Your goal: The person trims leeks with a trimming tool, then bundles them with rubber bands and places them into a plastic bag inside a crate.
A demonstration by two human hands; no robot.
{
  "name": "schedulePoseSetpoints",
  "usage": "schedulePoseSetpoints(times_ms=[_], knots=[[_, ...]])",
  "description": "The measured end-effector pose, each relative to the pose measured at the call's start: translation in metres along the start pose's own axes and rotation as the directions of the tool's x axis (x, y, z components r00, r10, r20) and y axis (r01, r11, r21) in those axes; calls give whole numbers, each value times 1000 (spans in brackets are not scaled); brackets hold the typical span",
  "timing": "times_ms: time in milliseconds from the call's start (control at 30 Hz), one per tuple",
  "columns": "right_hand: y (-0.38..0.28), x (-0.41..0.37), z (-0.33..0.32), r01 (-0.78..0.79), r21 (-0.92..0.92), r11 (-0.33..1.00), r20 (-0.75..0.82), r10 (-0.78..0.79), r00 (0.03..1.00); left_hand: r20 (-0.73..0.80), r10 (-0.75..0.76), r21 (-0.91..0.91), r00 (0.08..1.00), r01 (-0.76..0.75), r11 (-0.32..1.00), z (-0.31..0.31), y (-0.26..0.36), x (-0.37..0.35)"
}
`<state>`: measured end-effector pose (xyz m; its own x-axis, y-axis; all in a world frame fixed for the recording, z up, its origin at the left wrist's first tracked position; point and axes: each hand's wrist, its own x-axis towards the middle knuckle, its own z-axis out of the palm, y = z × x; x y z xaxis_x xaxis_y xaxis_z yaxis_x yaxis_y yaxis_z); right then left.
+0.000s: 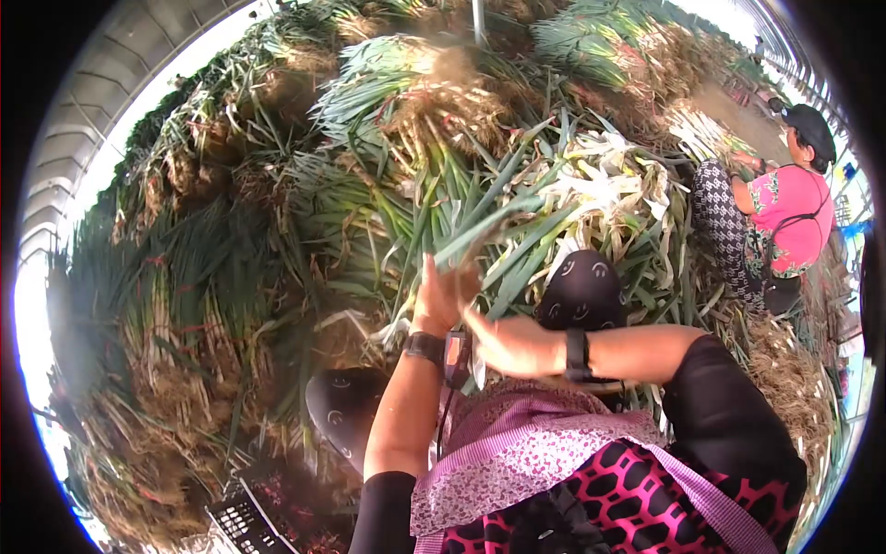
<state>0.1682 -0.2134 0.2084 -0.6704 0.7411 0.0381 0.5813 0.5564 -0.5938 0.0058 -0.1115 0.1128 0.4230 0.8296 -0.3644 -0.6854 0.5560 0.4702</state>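
Note:
My left hand (443,294) is raised in front of my lap, with its thumb pointing up beside long green onion leaves (489,231). Just right of it and touching or nearly touching it, my right hand (508,340) is smeared by motion. What the fingers of either hand hold is too blurred to make out. A small device with a cord (456,358) sits at my left wrist, and both wrists wear dark bands. Beyond the hands lie loose green onions (378,212) and a heap of pale peeled leaves (614,189).
Tied bundles of green onions (185,314) are piled at the left, and more bundles with roots (448,106) lie ahead. A person in a pink top (798,217) sits at the right. A dark crate (245,522) stands at the lower left.

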Motion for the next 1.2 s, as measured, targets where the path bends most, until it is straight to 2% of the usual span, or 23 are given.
schedulePoseSetpoints(times_ms=[33, 67, 100, 133, 167, 233, 267, 333, 400, 467, 500, 633, 700, 767, 800, 867, 900, 933, 967, 1000, 1067, 1133, 1200], knots=[[0, -2, -4, 22, -70, 997, 67, -18, 998, -2, 29, -6, 1000, -29, 1000, -35, -5, 26], [-5, 0, -15, 51, -133, 990, 138, -32, 990, -93, 79, 29, 993, -76, 997, -24, -5, 20], [-3, 16, -36, -16, -182, 983, 234, 59, 971, -183, 127, 71, 975, -116, 991, -13, -6, 13], [16, 34, -41, 6, -206, 979, 135, 22, 991, -165, 253, 224, 953, -214, 951, 9, -5, 1], [37, 55, -47, -89, -146, 985, -8, 89, 996, -138, 320, 320, 937, -264, 910, 19, -5, 1], [80, 103, -47, -178, -231, 957, -370, 83, 926, -98, 445, 500, 890, -342, 795, 36, -4, 4], [97, 126, -48, -264, -259, 929, -381, 153, 912, -114, 473, 596, 873, -321, 736, 56, 0, -1], [139, 173, -35, -400, -101, 911, -353, 343, 871, -128, 543, 608, 830, -367, 704, 64, -7, 12], [172, 204, -29, -459, 86, 884, -124, 466, 876, -16, 637, 726, 771, -429, 538, 47, -19, 40], [205, 215, -11, -380, 179, 908, -222, 414, 883, 106, 709, 850, 697, -434, 299, 53, -16, 44], [223, 214, -4, -345, 222, 912, -273, 398, 876, 106, 679, 869, 727, -400, 293, 56, -15, 46], [216, 188, -36, -609, 425, 670, 120, 625, 771, 70, 575, 913, 815, -284, 292, 65, -15, 54], [224, 184, -37, -451, 599, 661, -77, 609, 790, 86, 582, 889, 808, -326, 322, 67, -18, 67], [208, 182, -61, -344, 662, 666, -185, 590, 786, 15, 410, 697, 912, -304, 649, 91, -8, 61], [207, 182, -70, -247, 622, 743, -294, 514, 806, 3, 309, 568, 951, -256, 782, 99, -5, 59], [210, 184, -79, -130, 570, 811, -495, 465, 734, 73, 287, 596, 955, -273, 755, 94, -7, 71], [211, 185, -81, -252, 276, 928, -634, 373, 677, 78, 307, 635, 949, -285, 718, 93, -9, 77], [210, 185, -83, -387, -37, 921, -731, 239, 639, 84, 321, 672, 943, -292, 681, 92, -12, 81], [197, 181, -97, -462, 109, 880, -571, 436, 696, 75, 379, 727, 922, -311, 612, 91, -15, 87], [208, 178, -91, -509, 104, 854, -568, 471, 674, 10, 341, 631, 940, -270, 728, 94, -17, 91], [217, 169, -90, -628, -53, 777, -567, 494, 659, -9, 377, 657, 926, -279, 701, 88, -27, 99], [215, 161, -94, -528, -182, 830, -694, 272, 666, -52, 392, 650, 918, -267, 712, 89, -28, 105], [220, 162, -92, -631, -279, 724, -773, 220, 595, -54, 446, 621, 893, -320, 715, 82, -32, 113]])
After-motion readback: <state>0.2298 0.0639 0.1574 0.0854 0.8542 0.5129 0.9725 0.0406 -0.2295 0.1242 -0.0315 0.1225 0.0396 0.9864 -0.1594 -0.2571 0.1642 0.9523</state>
